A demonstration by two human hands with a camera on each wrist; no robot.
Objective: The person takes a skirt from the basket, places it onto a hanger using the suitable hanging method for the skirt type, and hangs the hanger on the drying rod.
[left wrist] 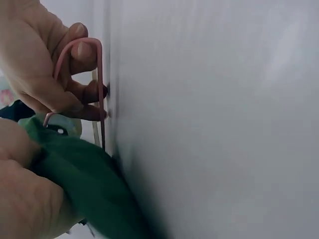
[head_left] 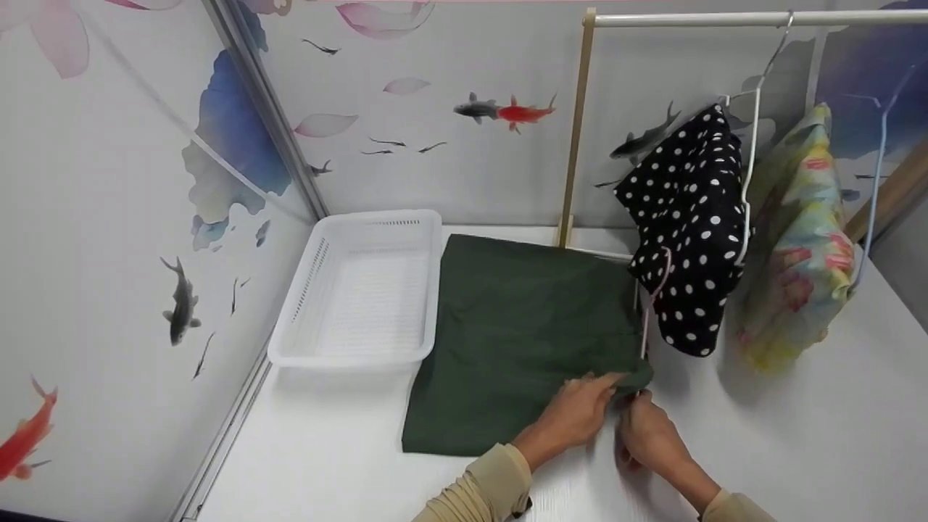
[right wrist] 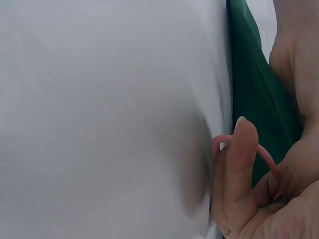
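Observation:
A dark green folded cloth [head_left: 522, 312] lies flat on the white table; which garment it is, I cannot tell. A pink hanger [head_left: 644, 333] runs along its right edge, partly hidden by the fabric. My left hand [head_left: 576, 412] pinches the cloth near its front right corner. Just right of it, my right hand [head_left: 651, 431] holds the hanger's near end. Its rounded pink end [left wrist: 100, 64] lies among the right hand's curled fingers in the left wrist view. The right wrist view shows the thumb and fingers around the pink hanger [right wrist: 269, 160], beside the green cloth [right wrist: 256, 84].
A white plastic basket [head_left: 355, 290] stands left of the cloth. At the right, a rack with a white rail [head_left: 689, 20] and wooden post [head_left: 577, 130] carries a black polka-dot garment [head_left: 689, 217] and a floral one [head_left: 805, 254] on hangers. Patterned walls enclose the table.

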